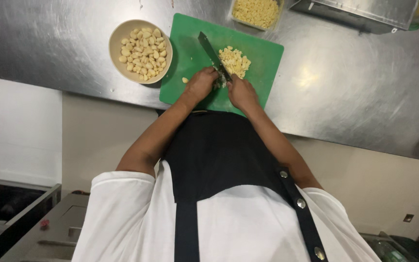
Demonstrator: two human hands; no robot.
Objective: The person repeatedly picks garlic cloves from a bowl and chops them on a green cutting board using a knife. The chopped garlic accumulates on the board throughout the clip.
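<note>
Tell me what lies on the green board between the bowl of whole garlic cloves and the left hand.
In the head view, one loose garlic clove lies on the green board, between the bowl and the left hand.

Cutting board (263, 63) on steel counter (345, 82), bowl of garlic cloves (140, 50) at left, chopped garlic (234, 60) on board, tub (256, 13) behind.

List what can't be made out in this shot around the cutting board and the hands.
Head view only:
- Knife handle: hidden inside the right hand.
- What the left hand pins down: covered by its fingers.
- Clear tub of chopped pieces: cut off by the top edge.
- Near edge of the green cutting board: hidden behind both hands.
</note>
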